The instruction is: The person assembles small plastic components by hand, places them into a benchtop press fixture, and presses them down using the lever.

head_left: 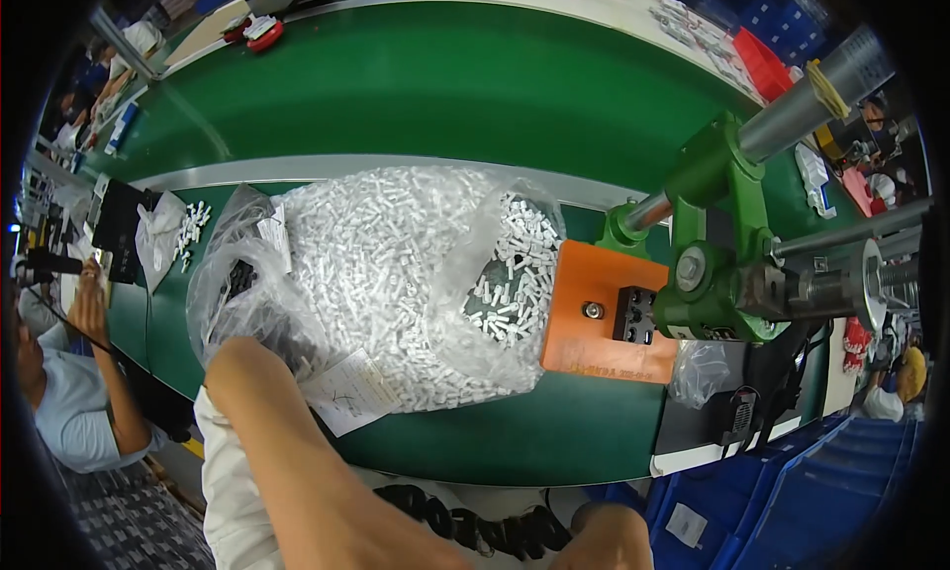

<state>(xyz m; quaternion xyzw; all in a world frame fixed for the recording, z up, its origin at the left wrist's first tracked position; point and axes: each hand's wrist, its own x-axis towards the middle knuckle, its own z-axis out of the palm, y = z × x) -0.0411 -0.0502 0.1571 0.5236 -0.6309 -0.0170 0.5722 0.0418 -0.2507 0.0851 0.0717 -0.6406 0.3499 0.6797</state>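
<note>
My left forearm (297,451), bent at the elbow, comes down beside the bench front. My left hand (411,548) lies at the lower edge, its fingers out of sight. To its right, my right hand (606,538) shows only its back, low in the picture. Between both hands is a row of black looped pieces (465,522); whether either hand grips them is hidden. Above them on the green bench lies a large clear plastic bag (366,273) full of small white tube-like parts. Loose white parts (520,273) show at its right-hand opening.
A green hand press (722,234) with an orange base plate (594,352) stands right of the bag. A paper label (351,392) lies at the bag's front. Blue bins (821,481) stand lower right. Another person (84,402) sits at the left.
</note>
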